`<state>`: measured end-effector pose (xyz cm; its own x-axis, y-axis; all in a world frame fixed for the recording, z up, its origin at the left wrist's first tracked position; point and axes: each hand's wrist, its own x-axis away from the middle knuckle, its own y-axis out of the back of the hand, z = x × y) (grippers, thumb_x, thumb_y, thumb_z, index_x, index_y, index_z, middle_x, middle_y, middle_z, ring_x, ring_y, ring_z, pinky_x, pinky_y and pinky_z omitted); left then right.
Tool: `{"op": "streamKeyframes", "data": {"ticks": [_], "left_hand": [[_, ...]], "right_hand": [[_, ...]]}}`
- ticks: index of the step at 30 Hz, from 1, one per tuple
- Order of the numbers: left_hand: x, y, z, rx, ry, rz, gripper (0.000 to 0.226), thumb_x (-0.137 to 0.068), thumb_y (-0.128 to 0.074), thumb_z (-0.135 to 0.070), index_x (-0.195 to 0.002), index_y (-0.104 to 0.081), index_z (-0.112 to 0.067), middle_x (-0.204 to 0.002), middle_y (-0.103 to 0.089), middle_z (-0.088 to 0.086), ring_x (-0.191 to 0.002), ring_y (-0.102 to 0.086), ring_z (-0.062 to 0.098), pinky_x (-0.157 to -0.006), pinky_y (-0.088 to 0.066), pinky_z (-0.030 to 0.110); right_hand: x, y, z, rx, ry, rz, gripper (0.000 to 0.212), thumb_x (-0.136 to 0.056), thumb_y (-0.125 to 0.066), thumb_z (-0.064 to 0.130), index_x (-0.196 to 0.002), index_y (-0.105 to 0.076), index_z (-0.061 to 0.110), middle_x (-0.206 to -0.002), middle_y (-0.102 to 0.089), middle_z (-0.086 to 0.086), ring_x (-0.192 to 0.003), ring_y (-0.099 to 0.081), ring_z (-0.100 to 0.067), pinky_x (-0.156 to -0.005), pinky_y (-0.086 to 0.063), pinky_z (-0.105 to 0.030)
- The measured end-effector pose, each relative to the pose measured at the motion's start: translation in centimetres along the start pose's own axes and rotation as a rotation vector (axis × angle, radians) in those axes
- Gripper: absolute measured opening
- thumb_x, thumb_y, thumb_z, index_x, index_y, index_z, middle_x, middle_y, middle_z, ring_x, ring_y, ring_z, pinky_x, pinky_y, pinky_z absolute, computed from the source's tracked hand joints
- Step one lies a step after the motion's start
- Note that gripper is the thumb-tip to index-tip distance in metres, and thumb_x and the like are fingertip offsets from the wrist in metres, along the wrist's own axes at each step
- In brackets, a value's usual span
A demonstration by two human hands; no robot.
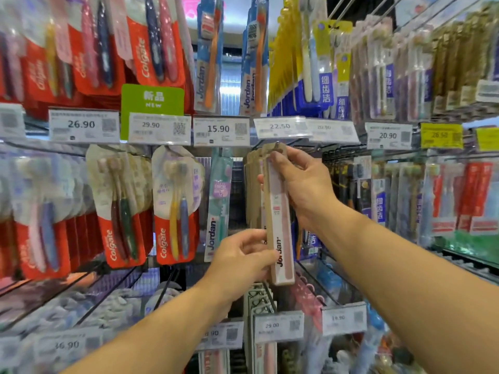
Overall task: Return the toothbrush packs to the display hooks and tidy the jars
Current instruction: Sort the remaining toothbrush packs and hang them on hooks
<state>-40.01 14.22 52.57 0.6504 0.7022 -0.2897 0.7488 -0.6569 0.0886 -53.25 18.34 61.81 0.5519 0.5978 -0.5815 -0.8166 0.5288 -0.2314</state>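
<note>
A: Toothbrush pack (pixel 279 225), brown card w/ pink window, "Jordan" printed – where is it held?

B: Upright at centre of display, top end at the hook (pixel 277 143) under the 22.50 price tag (pixel 280 127), in front of matching brown packs (pixel 253 190).

A: Hands?

B: Upper part is gripped by right hand (pixel 302 184), fingers curled round it. Lower part is pinched by left hand (pixel 243 261), thumb & fingertips on the edge.

A: Nearby?

B: Colgate packs (pixel 175 206) are hung to the left.

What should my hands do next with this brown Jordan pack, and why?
Probably slide the Jordan pack back along the hook. Its top already sits at the hook tip, the right hand pinches its upper part, and the left hand steadies its lower end.
</note>
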Motion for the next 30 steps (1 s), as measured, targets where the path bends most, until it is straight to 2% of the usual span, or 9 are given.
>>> {"op": "streamKeyframes", "data": {"ticks": [3, 6, 9, 11, 16, 20, 24, 27, 30], "left_hand": [[-0.6, -0.1, 0.1, -0.005, -0.024, -0.033, 0.03, -0.091, -0.073, -0.005, -0.114, -0.063, -0.022, -0.096, -0.078, 0.006, -0.089, -0.077, 0.019, -0.079, -0.065, 0.041], [-1.9, 0.0, 0.3, -0.046, -0.04, -0.078, 0.03, -0.089, -0.075, -0.005, -0.111, -0.062, -0.022, -0.096, -0.077, 0.008, -0.091, -0.077, 0.023, -0.081, -0.064, 0.047], [-3.3, 0.1, 0.8, -0.067, -0.032, -0.113, 0.031, -0.088, -0.074, 0.0, -0.105, -0.062, -0.024, -0.098, -0.075, 0.012, -0.096, -0.075, 0.031, -0.085, -0.061, 0.056], [-3.9, 0.2, 1.3, -0.074, -0.024, -0.127, 0.031, -0.088, -0.073, 0.0, -0.104, -0.062, -0.024, -0.102, -0.074, 0.014, -0.098, -0.074, 0.033, -0.086, -0.06, 0.058], [-4.7, -0.1, 2.0, -0.083, -0.019, -0.177, 0.028, -0.089, -0.073, -0.001, -0.105, -0.062, -0.021, -0.104, -0.074, 0.015, -0.101, -0.073, 0.035, -0.09, -0.059, 0.056], [-4.5, -0.3, 1.7, -0.124, -0.017, -0.219, 0.025, -0.09, -0.072, -0.004, -0.111, -0.064, -0.017, -0.107, -0.073, 0.016, -0.102, -0.072, 0.032, -0.093, -0.059, 0.052], [-3.1, -0.7, 1.6, -0.165, -0.02, -0.253, 0.028, -0.093, -0.073, -0.012, -0.119, -0.063, -0.01, -0.102, -0.071, 0.006, -0.105, -0.071, 0.029, -0.093, -0.06, 0.047], [-1.4, -1.1, 1.4, -0.207, -0.042, -0.304, 0.024, -0.09, -0.076, -0.023, -0.109, -0.062, -0.017, -0.098, -0.067, 0.0, -0.105, -0.07, 0.027, -0.091, -0.06, 0.043], [1.2, -1.7, 1.2, -0.274, -0.088, -0.359, 0.014, -0.088, -0.074, -0.032, -0.093, -0.061, -0.028, -0.094, -0.067, -0.003, -0.094, -0.07, 0.022, -0.074, -0.055, 0.034]], "right_hand": [[-0.9, 0.0, -0.5, 0.045, -0.033, -0.049, 0.022, -0.097, -0.069, 0.023, -0.119, -0.071, 0.019, -0.103, -0.079, -0.007, -0.095, -0.076, -0.025, -0.085, -0.062, -0.042], [-1.8, -0.1, -1.4, 0.132, -0.019, -0.148, 0.037, -0.089, -0.076, 0.027, -0.124, -0.066, 0.023, -0.105, -0.076, 0.0, -0.094, -0.074, -0.019, -0.083, -0.062, -0.04], [-2.4, -0.2, -2.2, 0.208, 0.015, -0.238, 0.032, -0.076, -0.082, 0.037, -0.106, -0.072, 0.029, -0.099, -0.076, 0.001, -0.09, -0.074, -0.022, -0.08, -0.063, -0.049], [-2.6, -0.3, -2.4, 0.255, 0.021, -0.265, 0.024, -0.076, -0.083, 0.038, -0.097, -0.074, 0.031, -0.094, -0.077, 0.005, -0.086, -0.075, -0.021, -0.076, -0.064, -0.049], [-2.1, 0.5, -3.2, 0.362, 0.008, -0.252, 0.017, -0.083, -0.076, 0.038, -0.096, -0.076, 0.027, -0.088, -0.077, 0.004, -0.081, -0.075, -0.019, -0.074, -0.065, -0.045], [-0.3, 1.3, -4.0, 0.416, -0.096, -0.25, 0.021, -0.075, -0.071, 0.035, -0.094, -0.075, 0.027, -0.092, -0.077, 0.003, -0.087, -0.074, -0.019, -0.08, -0.064, -0.044], [2.9, 2.2, -5.5, 0.52, -0.14, -0.24, 0.017, -0.075, -0.07, 0.032, -0.089, -0.075, 0.024, -0.087, -0.076, 0.003, -0.088, -0.073, -0.02, -0.081, -0.063, -0.045], [6.1, 2.8, -6.3, 0.596, -0.141, -0.258, 0.016, -0.079, -0.071, 0.031, -0.091, -0.074, 0.021, -0.085, -0.073, 0.006, -0.089, -0.07, -0.016, -0.081, -0.057, -0.031], [9.7, 3.4, -6.2, 0.677, -0.098, -0.23, 0.012, -0.084, -0.07, 0.031, -0.093, -0.072, 0.023, -0.089, -0.068, 0.009, -0.09, -0.062, -0.009, -0.074, -0.042, -0.018]]}}
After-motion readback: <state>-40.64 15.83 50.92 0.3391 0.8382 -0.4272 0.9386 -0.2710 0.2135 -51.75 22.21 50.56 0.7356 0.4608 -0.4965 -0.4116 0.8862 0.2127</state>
